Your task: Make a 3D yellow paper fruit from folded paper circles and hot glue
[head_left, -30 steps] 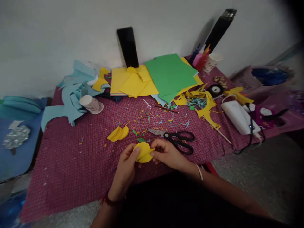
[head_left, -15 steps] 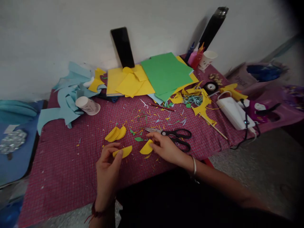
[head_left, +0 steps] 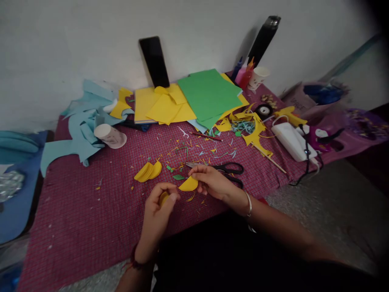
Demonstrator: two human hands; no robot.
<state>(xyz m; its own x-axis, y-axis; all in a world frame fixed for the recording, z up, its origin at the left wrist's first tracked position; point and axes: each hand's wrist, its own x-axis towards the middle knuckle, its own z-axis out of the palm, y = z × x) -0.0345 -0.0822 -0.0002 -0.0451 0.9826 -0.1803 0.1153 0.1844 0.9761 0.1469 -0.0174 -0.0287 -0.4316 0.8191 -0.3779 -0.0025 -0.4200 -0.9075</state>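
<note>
Right hand (head_left: 211, 182) pinching one end of a folded yellow paper circle (head_left: 188, 185); left hand (head_left: 158, 209), just beside it, curled round another yellow piece (head_left: 164, 198), partly hidden; black-handled scissors (head_left: 220, 166) just beyond the right grip; folded yellow pieces (head_left: 146, 172) beyond the left.

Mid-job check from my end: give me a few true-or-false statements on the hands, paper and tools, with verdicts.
1. The right hand holds a half-round yellow paper piece. True.
2. The black-handled metal scissors lie on the red checked tablecloth. True.
3. The left hand holds the scissors. False: it holds another yellow paper piece, partly hidden.
4. The black rectangular phone lies flat. False: it stands propped against the white wall.
</note>
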